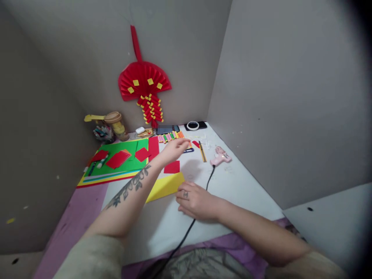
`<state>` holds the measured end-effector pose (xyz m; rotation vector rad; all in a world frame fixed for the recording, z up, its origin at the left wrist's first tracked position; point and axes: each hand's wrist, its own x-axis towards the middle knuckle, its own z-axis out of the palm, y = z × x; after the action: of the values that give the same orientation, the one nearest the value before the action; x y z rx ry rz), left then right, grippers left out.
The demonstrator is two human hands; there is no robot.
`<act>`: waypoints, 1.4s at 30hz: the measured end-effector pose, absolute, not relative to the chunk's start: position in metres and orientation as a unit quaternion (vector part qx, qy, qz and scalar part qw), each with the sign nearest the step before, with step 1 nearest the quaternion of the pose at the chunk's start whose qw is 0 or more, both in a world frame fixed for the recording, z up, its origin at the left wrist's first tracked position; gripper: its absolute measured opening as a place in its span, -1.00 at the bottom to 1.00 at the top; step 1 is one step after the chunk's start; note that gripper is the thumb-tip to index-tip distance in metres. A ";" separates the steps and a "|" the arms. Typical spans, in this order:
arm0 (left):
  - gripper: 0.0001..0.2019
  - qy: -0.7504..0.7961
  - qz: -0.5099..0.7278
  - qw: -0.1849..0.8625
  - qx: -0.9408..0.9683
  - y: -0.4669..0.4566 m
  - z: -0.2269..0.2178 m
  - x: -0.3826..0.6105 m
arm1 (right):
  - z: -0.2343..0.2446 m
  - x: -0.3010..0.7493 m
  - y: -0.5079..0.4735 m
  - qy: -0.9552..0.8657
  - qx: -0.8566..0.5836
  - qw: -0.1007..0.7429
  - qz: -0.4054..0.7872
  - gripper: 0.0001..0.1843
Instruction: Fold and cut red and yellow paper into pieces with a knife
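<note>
My left hand (173, 149) reaches forward over the white table (241, 186), its fingers stretched toward blue-handled scissors (188, 150) and a row of coloured paper rolls (171, 136). It holds nothing. My right hand (195, 200) rests on the table with curled fingers, touching the corner of a yellow paper sheet (165, 186). A small red paper square (172, 167) lies between the two hands. The black cord (188, 228) of a pink glue gun (221, 156) runs under my right hand.
Green paper (122, 167) bearing red folded pieces (117, 159) lies at the left on a stack of coloured sheets. A yellow craft knife (202, 152), a tape roll (193, 125), a jar (117, 126) and a pen cup (102, 133) stand at the back. A red paper fan (144, 83) hangs on the wall.
</note>
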<state>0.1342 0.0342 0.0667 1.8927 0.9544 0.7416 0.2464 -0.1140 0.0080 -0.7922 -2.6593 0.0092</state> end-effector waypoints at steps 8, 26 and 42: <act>-0.57 0.474 0.212 0.122 0.846 0.050 0.069 0.085 | -0.007 0.273 -0.118 -0.898 -0.388 0.193 0.073 -0.70; -0.39 0.544 -0.143 0.158 0.811 -0.135 0.021 -0.019 | -0.032 0.243 -0.125 -0.851 -0.500 0.006 0.157 -0.25; -0.26 0.641 0.084 0.198 0.736 -0.078 -0.005 -0.036 | -0.031 0.248 -0.073 -0.615 -0.669 0.228 0.350 -0.45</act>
<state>-0.0361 -0.0784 -0.0048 2.0607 1.7952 0.2350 0.2480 -0.0734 -0.0309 -1.8427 -1.6926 0.9637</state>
